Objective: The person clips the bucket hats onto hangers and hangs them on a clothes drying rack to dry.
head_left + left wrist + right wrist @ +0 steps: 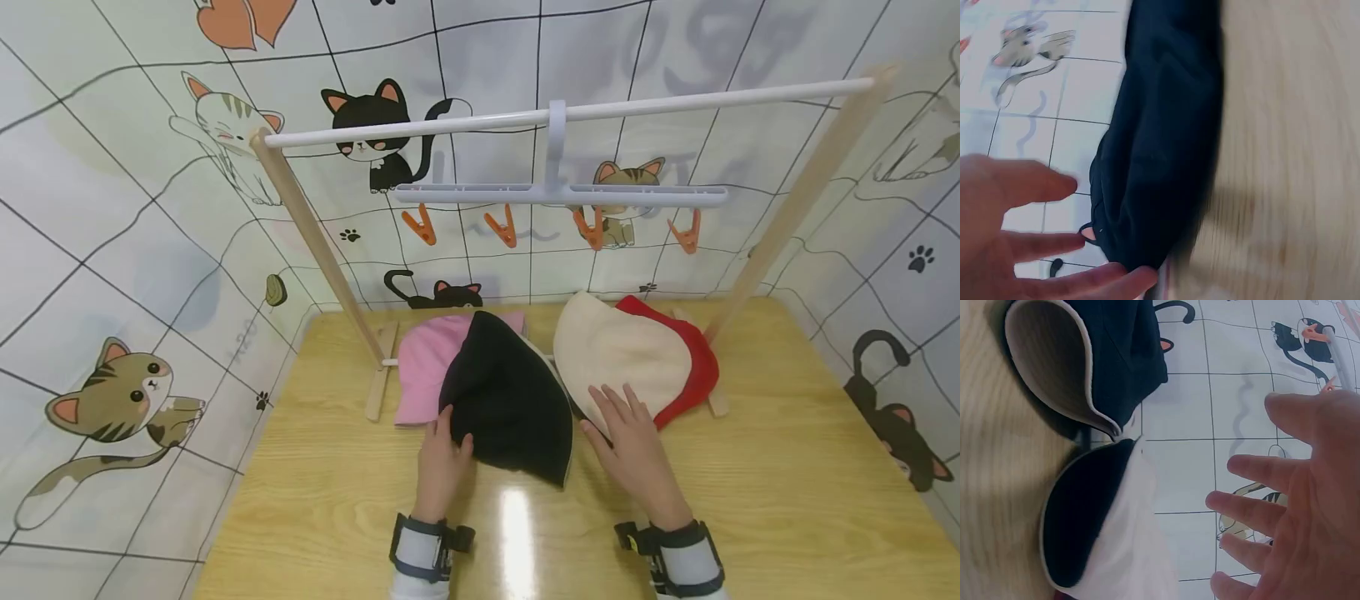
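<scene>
Black hat (510,392) touching left hand (442,462).

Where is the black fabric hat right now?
In the head view, the black fabric hat lies mid-table beneath the rack, overlapping the pink hat on its left, with the cream hat to its right; the left hand touches its near edge.

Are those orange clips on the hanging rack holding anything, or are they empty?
Empty. All four orange clips dangle bare from the white rack; the hats, like the black hat, lie on the table below.
</scene>
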Demonstrator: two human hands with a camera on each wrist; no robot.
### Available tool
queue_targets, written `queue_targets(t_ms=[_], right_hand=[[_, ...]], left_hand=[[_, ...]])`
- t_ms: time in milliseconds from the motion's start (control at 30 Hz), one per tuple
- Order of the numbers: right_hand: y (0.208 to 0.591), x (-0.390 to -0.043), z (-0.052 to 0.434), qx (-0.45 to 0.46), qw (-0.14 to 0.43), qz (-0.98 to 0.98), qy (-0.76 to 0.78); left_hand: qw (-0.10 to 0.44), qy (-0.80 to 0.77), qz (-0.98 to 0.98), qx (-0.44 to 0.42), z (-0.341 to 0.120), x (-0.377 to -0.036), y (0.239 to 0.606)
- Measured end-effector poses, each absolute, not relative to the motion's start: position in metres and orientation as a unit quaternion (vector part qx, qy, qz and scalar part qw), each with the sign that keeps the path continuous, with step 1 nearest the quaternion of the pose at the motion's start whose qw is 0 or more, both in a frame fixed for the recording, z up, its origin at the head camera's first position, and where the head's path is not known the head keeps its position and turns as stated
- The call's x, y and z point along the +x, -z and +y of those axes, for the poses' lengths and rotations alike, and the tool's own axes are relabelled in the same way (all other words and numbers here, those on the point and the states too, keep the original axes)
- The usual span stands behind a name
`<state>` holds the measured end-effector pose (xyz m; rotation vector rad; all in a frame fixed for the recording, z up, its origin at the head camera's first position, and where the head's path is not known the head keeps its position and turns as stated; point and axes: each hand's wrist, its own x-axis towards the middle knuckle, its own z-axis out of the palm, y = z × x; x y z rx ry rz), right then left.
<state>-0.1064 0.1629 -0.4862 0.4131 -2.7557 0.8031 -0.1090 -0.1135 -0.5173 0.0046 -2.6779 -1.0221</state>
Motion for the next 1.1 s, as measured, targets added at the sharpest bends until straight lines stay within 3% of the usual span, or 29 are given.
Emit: queue_targets(t_ms=[267, 533, 1100], right_hand=[[0.493, -0.101, 0.157, 0.125, 0.097, -0.940, -0.303], [0.496, -0.094, 0.152, 0.122, 0.112, -0.933, -0.320], [0.501, -0.086, 0.150, 0.096, 0.108, -0.934, -0.326]], left_hand=[[0.109, 0.525, -0.838, 0.102, -0.116, -0.115, 0.526], [0.078, 0.646, -0.732, 0.204, -0.115, -0.121, 0.525], [0.083, 0.728, -0.654, 0.187, -0.107, -0.129, 0.524]])
